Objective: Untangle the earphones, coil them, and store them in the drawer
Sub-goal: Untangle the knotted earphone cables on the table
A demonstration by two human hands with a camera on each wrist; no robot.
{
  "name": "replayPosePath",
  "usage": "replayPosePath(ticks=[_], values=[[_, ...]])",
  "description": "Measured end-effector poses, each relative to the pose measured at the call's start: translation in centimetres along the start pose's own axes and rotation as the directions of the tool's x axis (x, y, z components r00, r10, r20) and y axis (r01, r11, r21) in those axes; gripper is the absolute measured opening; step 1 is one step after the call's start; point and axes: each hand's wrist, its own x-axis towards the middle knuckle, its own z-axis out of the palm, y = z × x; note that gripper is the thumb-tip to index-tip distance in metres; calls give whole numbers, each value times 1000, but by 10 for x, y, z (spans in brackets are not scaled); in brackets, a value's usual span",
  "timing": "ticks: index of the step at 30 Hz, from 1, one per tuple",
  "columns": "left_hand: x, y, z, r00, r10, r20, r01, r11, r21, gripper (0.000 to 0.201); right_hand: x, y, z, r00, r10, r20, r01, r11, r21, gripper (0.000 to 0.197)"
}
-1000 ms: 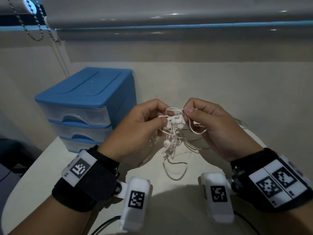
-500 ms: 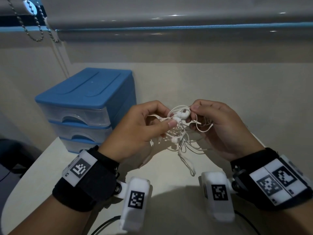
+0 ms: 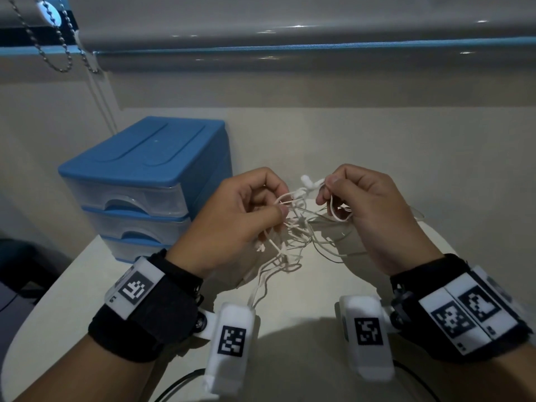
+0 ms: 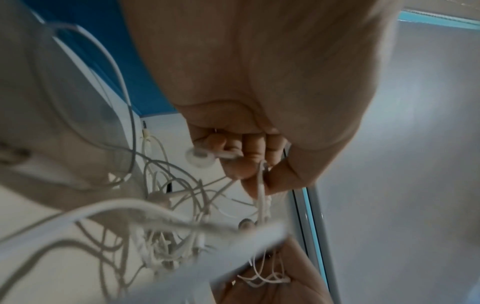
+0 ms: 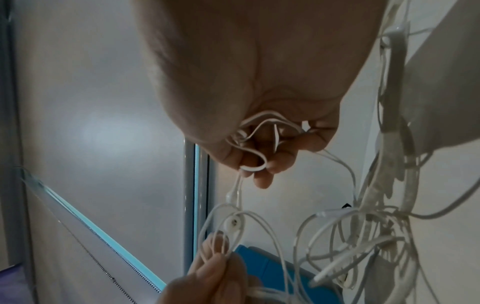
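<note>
White tangled earphones (image 3: 293, 227) hang between my two hands above the white table (image 3: 290, 320). My left hand (image 3: 278, 204) pinches cable strands between thumb and fingers; in the left wrist view an earbud (image 4: 198, 157) sticks out beside the fingers (image 4: 241, 164). My right hand (image 3: 326, 190) pinches an earbud stem (image 3: 310, 182) and holds a cable loop (image 5: 253, 162) in its curled fingers. A knotted bundle (image 5: 363, 226) dangles below. The blue drawer unit (image 3: 150, 169), with three clear drawers all closed, stands left of my hands.
A wall rises behind the table, with a rolled blind (image 3: 290, 27) and its bead chain (image 3: 61, 53) at the top left. Camera units (image 3: 232, 338) hang under both wrists. The table's rounded edge (image 3: 37, 320) curves at the left, a dark cable (image 3: 177, 384) below.
My hands have drawn slightly apart, stretching the tangle sideways. The right hand has lifted one earbud up and to the right; the hanging loops swing lower toward the left wrist.
</note>
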Motion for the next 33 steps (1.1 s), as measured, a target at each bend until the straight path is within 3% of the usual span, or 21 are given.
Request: replayPosePath(ticks=[8,13,18,21,24,28,33], values=[[1,-2,0,999,-43,-16,43,999,-9,5,-1,-2,-2,992,-84,-90,77,994,-82,31],[0,0,1,999,-12,-32,13,999,44,3,-3,0,3,996,-50,73,59,989,-133,27],[0,3,1,997,-5,-82,10,998,63,13,2,3,-4,988,-25,-154,12,996,-87,29],[1,4,1,996,-1,-91,4,1000,31,14,3,3,-6,983,-34,-179,15,995,-101,31],[0,3,0,999,10,-36,-8,999,54,14,2,3,-5,997,-25,-78,16,994,-111,28],[-2,2,4,988,-61,144,48,994,96,18,-4,0,-1,993,18,116,-6,994,-108,25],[-1,1,2,997,-62,50,59,996,60,34,-1,-4,-5,996,-9,-86,13,999,48,29]])
